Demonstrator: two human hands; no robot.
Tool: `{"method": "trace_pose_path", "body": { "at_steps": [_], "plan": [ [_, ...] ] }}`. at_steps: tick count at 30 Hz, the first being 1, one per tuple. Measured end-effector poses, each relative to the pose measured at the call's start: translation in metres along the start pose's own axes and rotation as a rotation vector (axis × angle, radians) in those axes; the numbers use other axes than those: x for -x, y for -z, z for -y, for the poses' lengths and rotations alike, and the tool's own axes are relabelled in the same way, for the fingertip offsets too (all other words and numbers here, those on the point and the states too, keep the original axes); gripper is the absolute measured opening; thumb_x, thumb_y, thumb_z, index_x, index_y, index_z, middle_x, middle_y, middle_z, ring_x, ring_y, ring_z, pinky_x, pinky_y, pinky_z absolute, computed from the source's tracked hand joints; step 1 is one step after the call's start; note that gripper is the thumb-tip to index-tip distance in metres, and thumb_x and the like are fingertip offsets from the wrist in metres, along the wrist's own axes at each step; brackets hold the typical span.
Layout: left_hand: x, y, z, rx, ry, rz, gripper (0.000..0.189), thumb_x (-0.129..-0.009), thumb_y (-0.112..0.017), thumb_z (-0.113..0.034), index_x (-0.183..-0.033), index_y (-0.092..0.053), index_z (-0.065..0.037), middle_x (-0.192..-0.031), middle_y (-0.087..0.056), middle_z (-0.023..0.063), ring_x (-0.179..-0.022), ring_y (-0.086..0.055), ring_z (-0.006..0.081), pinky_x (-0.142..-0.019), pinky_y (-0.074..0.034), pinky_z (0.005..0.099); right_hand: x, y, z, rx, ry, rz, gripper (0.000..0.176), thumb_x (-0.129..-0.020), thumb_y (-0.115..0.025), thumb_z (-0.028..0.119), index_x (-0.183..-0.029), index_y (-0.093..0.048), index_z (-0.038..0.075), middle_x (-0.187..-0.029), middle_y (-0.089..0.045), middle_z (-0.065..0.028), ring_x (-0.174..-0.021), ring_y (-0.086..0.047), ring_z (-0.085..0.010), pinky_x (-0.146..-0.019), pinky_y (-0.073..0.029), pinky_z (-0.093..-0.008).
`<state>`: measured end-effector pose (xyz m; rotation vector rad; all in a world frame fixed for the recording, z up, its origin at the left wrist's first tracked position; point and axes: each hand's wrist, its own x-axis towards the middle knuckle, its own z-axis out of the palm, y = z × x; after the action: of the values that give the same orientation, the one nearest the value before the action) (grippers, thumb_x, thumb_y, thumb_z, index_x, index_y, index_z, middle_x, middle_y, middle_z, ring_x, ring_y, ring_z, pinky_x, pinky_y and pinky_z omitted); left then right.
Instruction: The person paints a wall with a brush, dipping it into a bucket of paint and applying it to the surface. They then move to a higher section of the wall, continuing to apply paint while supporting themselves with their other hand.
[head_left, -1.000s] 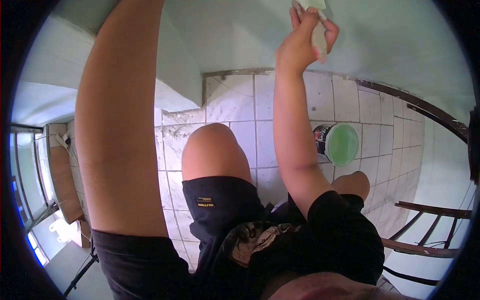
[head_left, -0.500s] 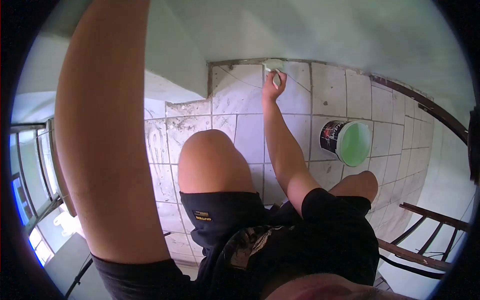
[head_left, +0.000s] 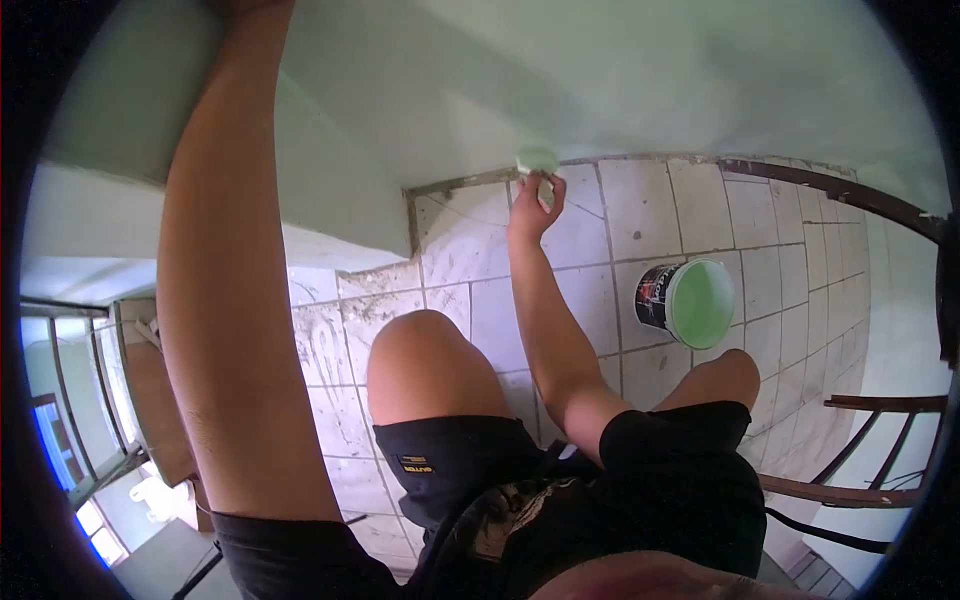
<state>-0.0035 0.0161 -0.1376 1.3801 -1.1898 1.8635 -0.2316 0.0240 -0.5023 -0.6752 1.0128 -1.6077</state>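
Observation:
My right hand [head_left: 532, 212] is closed on a paintbrush, its thumb and fingers pinched round the pale handle. The pale green brush head [head_left: 537, 159] overlaps the foot of the green wall [head_left: 640, 90], right above the floor edge. My left arm [head_left: 228, 300] stretches up along the left side. At the top edge only a dark bit of my left hand [head_left: 245, 5] shows against the wall, with its fingers cut off. On the tiles to the right of my right forearm stands a black-labelled bucket [head_left: 652, 297] with light green paint [head_left: 703, 304] inside.
White floor tiles [head_left: 650, 205] with dirty joints surround my bent knees. A boxed-out wall corner [head_left: 335, 190] juts in at the left. Along the right wall runs a dark brown strip [head_left: 830, 178]; below it is a brown wooden ladder-like frame [head_left: 870, 492].
The view has tilted upward, so more of the wall shows. My right hand has brought the brush from the floor edge up onto the wall's foot. Part of my left hand now shows.

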Motion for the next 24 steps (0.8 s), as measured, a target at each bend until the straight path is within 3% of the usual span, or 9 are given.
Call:
{"method": "trace_pose_path", "body": {
  "at_steps": [2,3,6,12,15,17,21,22,24],
  "plan": [
    [0.001,0.001,-0.003,-0.023,0.012,0.008,0.052,-0.090,-0.039,-0.037,-0.133,-0.039,-0.009,-0.141,-0.035,0.0113,-0.129,-0.030,0.0354,-0.105,-0.020,0.0522,-0.014,-0.002,-0.025,0.011,-0.119,0.002,0.013,-0.085,-0.056,0.002,-0.093,-0.046,0.002,-0.090,-0.052,-0.0061,-0.081,-0.054,-0.0144,-0.070,-0.051,-0.0289],
    [0.000,0.000,-0.002,-0.055,0.036,0.039,0.052,-0.090,-0.038,-0.038,-0.134,-0.039,-0.009,-0.141,-0.035,0.0115,-0.129,-0.030,0.0355,-0.105,-0.020,0.0520,-0.022,-0.012,-0.028,0.015,0.008,0.067,0.014,-0.084,-0.057,0.003,-0.094,-0.046,0.002,-0.092,-0.052,-0.0065,-0.082,-0.053,-0.0148,-0.072,-0.051,-0.0300],
    [0.001,-0.003,-0.001,-0.048,0.016,0.003,0.053,-0.091,-0.038,-0.038,-0.135,-0.038,-0.009,-0.141,-0.034,0.0116,-0.129,-0.030,0.0356,-0.105,-0.020,0.0515,-0.015,-0.070,0.067,-0.252,-0.066,0.002,0.017,-0.084,-0.057,0.003,-0.097,-0.046,0.003,-0.096,-0.052,-0.0073,-0.086,-0.054,-0.0166,-0.077,-0.051,-0.0320],
    [-0.002,0.002,-0.003,-0.056,0.043,0.076,0.052,-0.091,-0.038,-0.037,-0.135,-0.038,-0.009,-0.141,-0.035,0.0127,-0.129,-0.030,0.0361,-0.105,-0.020,0.0516,0.008,-0.098,0.180,-0.542,0.064,0.220,0.017,-0.086,-0.055,0.005,-0.098,-0.043,0.003,-0.101,-0.050,-0.0103,-0.090,-0.055,-0.0193,-0.081,-0.053,-0.0388],
    [0.000,-0.005,0.002,-0.049,0.004,0.004,0.052,-0.091,-0.038,-0.037,-0.134,-0.038,-0.008,-0.141,-0.035,0.0135,-0.129,-0.030,0.0361,-0.105,-0.019,0.0515,0.001,-0.083,0.139,-0.265,0.254,0.263,0.017,-0.086,-0.055,0.004,-0.097,-0.042,0.003,-0.092,-0.053,-0.0103,-0.085,-0.057,-0.0174,-0.076,-0.055,-0.0378],
    [-0.002,0.006,-0.004,-0.042,0.029,0.049,0.053,-0.091,-0.037,-0.037,-0.134,-0.038,-0.007,-0.141,-0.035,0.0136,-0.129,-0.030,0.0364,-0.105,-0.019,0.0517,-0.007,-0.058,0.068,0.034,0.414,0.288,0.011,-0.086,-0.058,0.003,-0.090,-0.047,0.001,-0.084,-0.055,-0.0095,-0.078,-0.056,-0.0138,-0.068,-0.050,-0.0297],
    [-0.004,0.006,-0.004,-0.075,0.049,0.103,0.055,-0.090,-0.037,-0.040,-0.134,-0.038,-0.006,-0.141,-0.035,0.0142,-0.128,-0.030,0.0375,-0.105,-0.019,0.0527,-0.007,0.011,-0.029,0.407,0.397,0.233,0.013,-0.081,-0.062,0.004,-0.090,-0.053,0.002,-0.084,-0.060,-0.0104,-0.075,-0.057,-0.0166,-0.069,-0.046,-0.0288],
    [-0.002,0.008,-0.004,-0.085,0.041,0.099,0.055,-0.090,-0.037,-0.040,-0.134,-0.038,-0.006,-0.141,-0.035,0.0142,-0.128,-0.030,0.0375,-0.105,-0.019,0.0527,-0.003,0.026,-0.043,0.411,0.275,0.218,0.012,-0.081,-0.060,0.003,-0.091,-0.053,0.002,-0.084,-0.059,-0.0114,-0.077,-0.058,-0.0195,-0.071,-0.047,-0.0303],
    [-0.006,0.008,-0.006,-0.039,0.084,0.123,0.056,-0.090,-0.037,-0.041,-0.133,-0.039,-0.005,-0.140,-0.036,0.0148,-0.128,-0.031,0.0378,-0.104,-0.019,0.0533,-0.007,0.049,-0.084,0.430,0.440,0.131,0.010,-0.082,-0.058,0.003,-0.090,-0.053,0.002,-0.080,-0.057,-0.0093,-0.077,-0.058,-0.0191,-0.070,-0.047,-0.0315]
  ]
}}
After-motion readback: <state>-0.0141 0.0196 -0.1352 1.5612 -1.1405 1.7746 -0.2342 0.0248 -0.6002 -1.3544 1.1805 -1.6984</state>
